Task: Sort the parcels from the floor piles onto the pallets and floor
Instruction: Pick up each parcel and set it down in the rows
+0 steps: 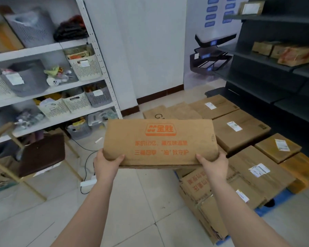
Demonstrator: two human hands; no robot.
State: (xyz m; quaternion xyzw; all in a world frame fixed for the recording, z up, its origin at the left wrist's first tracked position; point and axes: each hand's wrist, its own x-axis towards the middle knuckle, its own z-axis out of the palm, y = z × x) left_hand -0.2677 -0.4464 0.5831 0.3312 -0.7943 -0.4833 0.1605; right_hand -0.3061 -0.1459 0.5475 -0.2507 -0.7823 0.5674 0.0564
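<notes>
A flat brown cardboard parcel (pixel 161 141) with orange printed writing is held up in front of me, level and above the floor. My left hand (pixel 106 164) grips its near left corner, and my right hand (pixel 215 165) grips its near right corner. To the right, several brown parcels with white labels (pixel 239 130) lie side by side on a blue pallet (pixel 268 207). A worn box with orange writing (pixel 196 184) sits at the pallet's near left corner, partly hidden behind my right arm.
White shelving (pixel 96 50) with baskets lines the left wall. A wooden chair (pixel 41 155) stands at the left, with a white power strip and black cable (pixel 87 182) on the tiled floor beside it. Dark shelving (pixel 275 72) stands at the right behind the pallet.
</notes>
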